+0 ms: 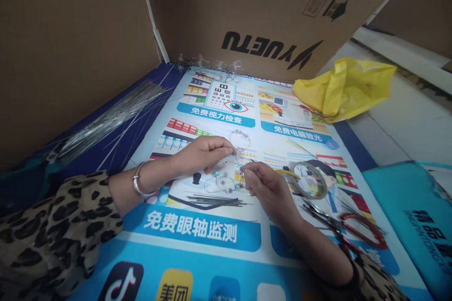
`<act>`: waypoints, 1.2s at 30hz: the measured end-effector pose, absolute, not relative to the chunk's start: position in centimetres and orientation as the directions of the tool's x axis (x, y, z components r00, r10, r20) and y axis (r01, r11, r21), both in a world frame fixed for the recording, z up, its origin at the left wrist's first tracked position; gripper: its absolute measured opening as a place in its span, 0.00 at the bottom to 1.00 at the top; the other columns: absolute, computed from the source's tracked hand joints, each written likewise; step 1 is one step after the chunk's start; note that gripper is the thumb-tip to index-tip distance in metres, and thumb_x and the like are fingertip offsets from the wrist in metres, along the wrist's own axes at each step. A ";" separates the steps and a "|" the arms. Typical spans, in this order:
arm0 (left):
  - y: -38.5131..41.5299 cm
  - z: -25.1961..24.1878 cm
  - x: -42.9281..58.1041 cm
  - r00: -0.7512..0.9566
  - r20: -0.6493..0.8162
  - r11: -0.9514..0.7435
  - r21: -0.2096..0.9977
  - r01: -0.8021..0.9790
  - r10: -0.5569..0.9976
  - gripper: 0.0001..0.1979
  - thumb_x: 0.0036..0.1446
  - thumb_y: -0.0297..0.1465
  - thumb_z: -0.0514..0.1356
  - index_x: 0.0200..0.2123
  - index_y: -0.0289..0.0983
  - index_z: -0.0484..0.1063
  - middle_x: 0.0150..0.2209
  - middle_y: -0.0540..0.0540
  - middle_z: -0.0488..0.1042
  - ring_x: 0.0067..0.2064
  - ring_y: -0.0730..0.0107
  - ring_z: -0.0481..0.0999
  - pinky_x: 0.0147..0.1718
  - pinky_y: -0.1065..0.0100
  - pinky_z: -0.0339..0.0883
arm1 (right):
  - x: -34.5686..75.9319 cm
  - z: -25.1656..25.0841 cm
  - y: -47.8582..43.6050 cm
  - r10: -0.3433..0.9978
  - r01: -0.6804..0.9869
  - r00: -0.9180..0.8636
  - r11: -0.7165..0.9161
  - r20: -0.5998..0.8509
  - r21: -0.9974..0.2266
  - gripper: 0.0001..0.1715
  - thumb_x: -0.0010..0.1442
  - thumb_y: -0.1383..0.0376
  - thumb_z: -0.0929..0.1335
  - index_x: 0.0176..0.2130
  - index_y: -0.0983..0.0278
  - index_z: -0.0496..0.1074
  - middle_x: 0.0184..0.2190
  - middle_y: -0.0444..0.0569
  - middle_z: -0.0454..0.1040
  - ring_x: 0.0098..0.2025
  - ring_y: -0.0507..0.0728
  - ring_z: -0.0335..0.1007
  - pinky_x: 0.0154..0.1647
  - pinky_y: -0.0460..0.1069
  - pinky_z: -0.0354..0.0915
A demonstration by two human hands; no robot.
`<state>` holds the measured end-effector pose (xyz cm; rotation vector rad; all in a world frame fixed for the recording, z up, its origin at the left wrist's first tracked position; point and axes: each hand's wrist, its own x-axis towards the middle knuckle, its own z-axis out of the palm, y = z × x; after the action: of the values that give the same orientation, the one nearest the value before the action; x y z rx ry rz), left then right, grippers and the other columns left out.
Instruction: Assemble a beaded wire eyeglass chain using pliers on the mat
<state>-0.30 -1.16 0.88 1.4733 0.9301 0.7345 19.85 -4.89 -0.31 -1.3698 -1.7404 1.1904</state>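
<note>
**Two Small Pinches on a Beady Wire**

In the head view, we see the beaded wire piece (237, 186) between the two hands, just above or on the printed sheet (243, 255); we cannot tell which. The left hand (208, 153) has its grip pinched on a thin bit of wire at the top. The right hand (268, 186) has its grip pressed together at the piece's right edge, by the beads.

To do this well, we think both pinches should be close together, so the wire bends just where we want. We would pull softly, because thin wire can kink and beads can slide.

The long way of the piece runs from far to near, with its near end leaning a bit left. One round loop points away, toward the cardboard (197, 14). The wider loops point back toward the person. Dark thin sticks (219, 201) lie just below them.
</note>
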 end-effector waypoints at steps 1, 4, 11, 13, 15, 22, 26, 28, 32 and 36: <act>-1.1 0.9 -0.3 0.486 -0.069 0.004 0.991 0.133 0.871 0.11 0.59 0.33 0.52 0.39 0.33 0.70 0.11 0.58 0.58 0.14 0.82 0.57 0.15 0.79 0.51 | 19.8 -0.3 -4.9 0.961 0.408 -0.271 0.060 -0.058 -0.911 0.12 0.59 0.57 0.62 0.35 0.62 0.69 0.22 0.41 0.67 0.23 0.48 0.61 0.26 0.44 0.60; -1.1 0.8 -0.4 0.489 -0.064 0.000 0.992 0.129 0.870 0.11 0.58 0.33 0.52 0.38 0.34 0.70 0.11 0.58 0.58 0.14 0.82 0.57 0.14 0.80 0.50 | 19.9 -0.4 -4.8 0.962 0.410 -0.270 0.071 -0.047 -0.909 0.12 0.59 0.57 0.62 0.35 0.62 0.69 0.23 0.42 0.69 0.24 0.48 0.62 0.26 0.44 0.59; -1.2 0.7 -0.5 0.480 -0.035 -0.050 0.985 0.163 0.877 0.12 0.58 0.35 0.52 0.38 0.34 0.70 0.13 0.58 0.60 0.15 0.82 0.58 0.15 0.79 0.52 | 19.9 -1.0 -4.8 0.960 0.346 -0.275 0.042 -0.058 -0.937 0.14 0.59 0.56 0.62 0.36 0.63 0.68 0.24 0.43 0.71 0.22 0.48 0.60 0.23 0.44 0.59; -1.2 0.7 -0.5 0.466 -0.021 -0.078 0.978 0.191 0.884 0.12 0.58 0.36 0.52 0.38 0.34 0.70 0.13 0.57 0.60 0.15 0.81 0.59 0.16 0.79 0.53 | 19.9 -1.0 -4.8 0.961 0.344 -0.266 0.026 -0.071 -0.938 0.14 0.59 0.56 0.62 0.37 0.63 0.68 0.24 0.43 0.71 0.21 0.48 0.60 0.23 0.44 0.60; -1.3 0.7 -0.5 0.454 -0.010 -0.102 0.970 0.221 0.891 0.12 0.58 0.36 0.53 0.38 0.35 0.71 0.13 0.57 0.61 0.16 0.81 0.60 0.16 0.79 0.54 | 19.8 -0.9 -4.8 0.961 0.352 -0.265 0.024 -0.075 -0.936 0.14 0.59 0.56 0.62 0.37 0.62 0.68 0.24 0.43 0.72 0.21 0.48 0.61 0.23 0.44 0.60; -1.5 0.5 -0.5 0.424 -0.015 -0.073 0.979 0.190 0.906 0.11 0.57 0.36 0.54 0.37 0.35 0.71 0.13 0.57 0.61 0.16 0.80 0.60 0.16 0.78 0.56 | 19.9 -0.4 -4.8 0.958 0.365 -0.285 0.073 -0.037 -0.928 0.12 0.59 0.57 0.62 0.35 0.62 0.69 0.24 0.42 0.71 0.24 0.48 0.64 0.27 0.45 0.62; -1.5 0.4 -0.3 0.417 -0.070 0.054 0.997 0.049 0.906 0.10 0.57 0.36 0.55 0.36 0.36 0.71 0.12 0.58 0.57 0.15 0.81 0.59 0.16 0.77 0.58 | 19.8 -0.1 -4.7 0.937 0.233 -0.346 0.044 -0.041 -0.972 0.11 0.59 0.58 0.62 0.34 0.63 0.67 0.21 0.41 0.69 0.24 0.49 0.67 0.29 0.46 0.64; -1.6 0.5 -0.2 0.411 -0.108 0.116 0.993 0.006 0.905 0.10 0.57 0.36 0.55 0.36 0.36 0.70 0.13 0.58 0.55 0.15 0.81 0.59 0.16 0.77 0.59 | 19.6 -0.2 -4.6 0.928 0.093 -0.366 -0.045 -0.076 -0.995 0.11 0.60 0.57 0.62 0.34 0.62 0.65 0.19 0.39 0.67 0.26 0.50 0.69 0.28 0.46 0.64; -1.5 0.8 0.1 0.391 -0.157 0.178 0.984 -0.019 0.907 0.09 0.56 0.37 0.56 0.35 0.37 0.70 0.13 0.58 0.54 0.16 0.81 0.59 0.15 0.79 0.60 | 19.1 -0.4 -4.5 0.904 -0.096 -0.398 -0.213 -0.158 -0.972 0.13 0.58 0.54 0.63 0.34 0.61 0.63 0.16 0.36 0.61 0.31 0.55 0.74 0.21 0.43 0.63; -1.3 0.9 0.2 0.360 -0.196 0.203 0.979 0.019 0.912 0.09 0.55 0.36 0.56 0.35 0.37 0.70 0.13 0.58 0.54 0.16 0.81 0.59 0.14 0.79 0.61 | 18.8 -0.2 -4.4 0.895 -0.105 -0.368 -0.308 -0.251 -0.946 0.15 0.56 0.53 0.64 0.34 0.62 0.63 0.19 0.37 0.61 0.29 0.55 0.75 0.17 0.42 0.63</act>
<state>0.23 -1.32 0.86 1.1983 1.0139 0.8020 18.78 -4.38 -0.20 -1.1013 -1.1879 1.7656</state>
